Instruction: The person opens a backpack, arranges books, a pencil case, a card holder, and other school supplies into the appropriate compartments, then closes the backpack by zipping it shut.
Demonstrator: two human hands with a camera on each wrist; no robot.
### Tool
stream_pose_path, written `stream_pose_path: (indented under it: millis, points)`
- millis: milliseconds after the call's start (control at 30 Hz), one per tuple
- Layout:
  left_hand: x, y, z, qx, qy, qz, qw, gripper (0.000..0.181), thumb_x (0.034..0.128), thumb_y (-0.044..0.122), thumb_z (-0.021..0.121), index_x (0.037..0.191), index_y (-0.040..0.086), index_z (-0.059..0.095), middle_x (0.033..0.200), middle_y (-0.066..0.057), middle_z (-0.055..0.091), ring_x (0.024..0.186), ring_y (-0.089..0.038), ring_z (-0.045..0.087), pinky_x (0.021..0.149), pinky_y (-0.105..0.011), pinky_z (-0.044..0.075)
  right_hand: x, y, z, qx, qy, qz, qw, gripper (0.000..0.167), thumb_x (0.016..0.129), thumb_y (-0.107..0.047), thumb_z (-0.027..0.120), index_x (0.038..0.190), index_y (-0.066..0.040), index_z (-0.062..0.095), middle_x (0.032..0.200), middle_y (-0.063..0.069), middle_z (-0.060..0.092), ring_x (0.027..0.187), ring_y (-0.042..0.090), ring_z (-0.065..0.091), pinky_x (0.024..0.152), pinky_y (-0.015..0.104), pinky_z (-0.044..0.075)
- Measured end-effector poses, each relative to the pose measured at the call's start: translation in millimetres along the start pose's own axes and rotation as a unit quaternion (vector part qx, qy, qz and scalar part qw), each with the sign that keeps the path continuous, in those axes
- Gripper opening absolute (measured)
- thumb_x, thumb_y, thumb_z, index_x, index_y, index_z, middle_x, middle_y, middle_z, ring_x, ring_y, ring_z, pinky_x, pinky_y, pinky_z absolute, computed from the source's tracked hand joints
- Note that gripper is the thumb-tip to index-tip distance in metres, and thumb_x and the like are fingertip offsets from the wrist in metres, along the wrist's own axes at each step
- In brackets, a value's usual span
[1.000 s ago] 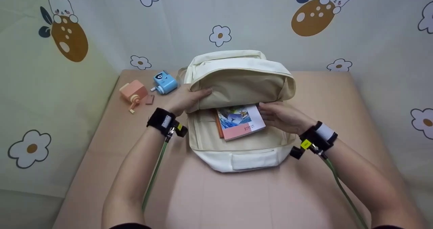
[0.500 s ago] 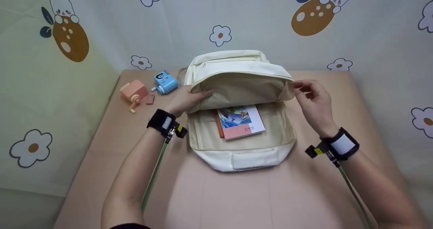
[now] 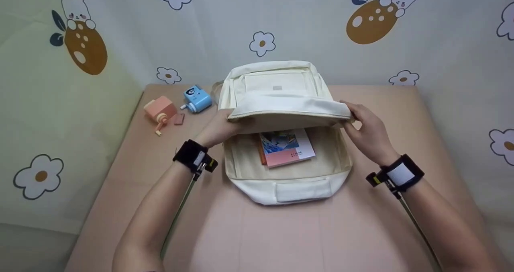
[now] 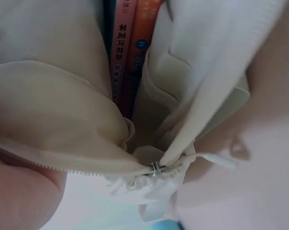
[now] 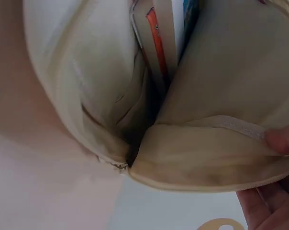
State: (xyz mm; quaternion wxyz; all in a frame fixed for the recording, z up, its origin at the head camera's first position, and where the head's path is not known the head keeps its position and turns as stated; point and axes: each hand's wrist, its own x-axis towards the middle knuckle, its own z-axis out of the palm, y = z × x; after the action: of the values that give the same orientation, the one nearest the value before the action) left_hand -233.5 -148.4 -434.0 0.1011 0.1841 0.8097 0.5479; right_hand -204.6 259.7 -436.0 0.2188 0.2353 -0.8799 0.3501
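Observation:
A cream backpack (image 3: 277,77) lies unzipped, its front flap (image 3: 297,107) raised over the main compartment. My left hand (image 3: 220,128) grips the flap's left edge; the flap hides its fingertips in the head view. At the opposite edge my right hand (image 3: 368,130) pinches the flap, with the thumb (image 5: 282,140) on the lining and the fingers (image 5: 266,206) behind it in the right wrist view. Inside lie a book with a blue and pink cover (image 3: 291,151) and an orange-spined book (image 4: 143,28), side by side, partly under the flap.
A pink crank-handled pencil sharpener (image 3: 161,109) and a blue one (image 3: 196,99) stand left of the backpack. Near them lies a small pink block (image 3: 179,119). A patterned curtain (image 3: 217,27) encloses the pinkish table (image 3: 277,236) at the back and sides.
My right hand has left the book's side and taken the flap's right edge. The flap has tipped down toward me, covering more of the books and showing the backpack's outer front.

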Motion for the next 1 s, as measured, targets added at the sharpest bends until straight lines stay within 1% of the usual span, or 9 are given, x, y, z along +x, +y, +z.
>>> stream_pose_path:
  millis: [100,200,300,400,467,567,633,833,1000]
  points:
    - [-9.6,0.3,4.7,0.011,-0.011,0.018,0.9997,0.035,0.0978,0.034,0.071,0.129,0.019,0.071,0.13,0.003,0.068,0.121,-0.015,0.061,0.103,-0.04,0.048,-7.5,-1.4,0.7,-0.022,0.012,-0.012,0.9996,0.031,0.088,0.012,0.07,0.117,0.0,0.066,0.11,0.009,0.067,0.098,0.019,0.064,0.088,0.016,0.046]
    - [-23.0,-0.5,11.5,0.037,-0.019,0.036,0.9985,0.027,0.0999,0.027,0.069,0.126,0.024,0.072,0.125,0.007,0.07,0.119,-0.014,0.063,0.102,-0.041,0.05,-16.5,-1.9,1.9,-0.044,0.017,-0.022,0.9987,0.031,0.085,0.016,0.069,0.111,0.0,0.064,0.108,0.009,0.067,0.097,0.017,0.065,0.087,0.015,0.048]
    - [-38.6,-4.3,18.4,0.113,-0.018,0.061,0.9915,0.036,0.0997,0.016,0.068,0.134,0.026,0.068,0.133,0.008,0.066,0.127,-0.014,0.058,0.107,-0.042,0.045,-24.6,-2.0,4.1,-0.058,0.023,-0.041,0.9972,0.037,0.081,0.02,0.07,0.111,0.0,0.064,0.108,0.01,0.066,0.095,0.018,0.065,0.084,0.016,0.047]
    - [-54.3,-8.8,23.1,0.212,-0.024,0.105,0.9714,0.064,0.0925,0.004,0.073,0.15,0.025,0.054,0.149,0.005,0.055,0.14,-0.017,0.046,0.115,-0.041,0.036,-30.7,-2.3,5.8,-0.064,0.021,-0.057,0.9961,0.041,0.078,0.021,0.071,0.112,0.0,0.064,0.109,0.011,0.066,0.096,0.019,0.065,0.083,0.016,0.047]
    - [-64.9,-11.3,25.0,0.262,-0.032,0.145,0.9536,0.078,0.0886,0.011,0.08,0.157,0.02,0.043,0.157,-0.001,0.046,0.146,-0.02,0.039,0.118,-0.042,0.031,-34.1,-2.0,7.0,-0.067,0.013,-0.066,0.9955,0.043,0.076,0.022,0.071,0.112,-0.001,0.063,0.11,0.011,0.065,0.1,0.02,0.065,0.086,0.018,0.048]
    - [-79.4,-13.6,28.7,0.295,-0.057,0.189,0.9347,0.094,0.0849,0.031,0.085,0.162,0.02,0.031,0.163,-0.003,0.036,0.15,-0.02,0.032,0.119,-0.044,0.028,-39.8,-1.9,8.6,-0.073,-0.004,-0.075,0.9945,0.048,0.073,0.025,0.069,0.111,-0.002,0.062,0.11,0.011,0.065,0.105,0.022,0.065,0.088,0.023,0.05]
    - [-86.3,-14.5,32.7,0.314,-0.065,0.212,0.923,0.091,0.0873,0.042,0.081,0.161,0.021,0.032,0.164,-0.004,0.035,0.15,-0.02,0.031,0.119,-0.046,0.029,-44.0,-1.8,9.7,-0.075,-0.009,-0.08,0.9939,0.051,0.07,0.027,0.068,0.111,-0.002,0.062,0.11,0.01,0.065,0.107,0.022,0.066,0.089,0.026,0.051]
    - [-96.0,-15.1,43.8,0.351,-0.037,0.258,0.8992,0.06,0.0969,0.014,0.071,0.152,0.024,0.051,0.156,-0.004,0.047,0.144,-0.02,0.043,0.112,-0.044,0.04,-55.7,-1.1,10.3,-0.082,-0.032,-0.087,0.9923,0.051,0.068,0.028,0.067,0.108,-0.002,0.06,0.115,0.009,0.066,0.111,0.023,0.066,0.091,0.032,0.053]
    - [-99.2,-17.5,48.6,0.363,-0.023,0.285,0.8865,0.046,0.0996,0.013,0.067,0.144,0.02,0.061,0.148,-0.005,0.056,0.138,-0.021,0.051,0.11,-0.041,0.044,-65.6,3.2,6.2,-0.091,-0.08,-0.11,0.9866,0.045,0.072,0.023,0.071,0.106,-0.005,0.06,0.123,0.009,0.066,0.118,0.024,0.062,0.094,0.036,0.052]
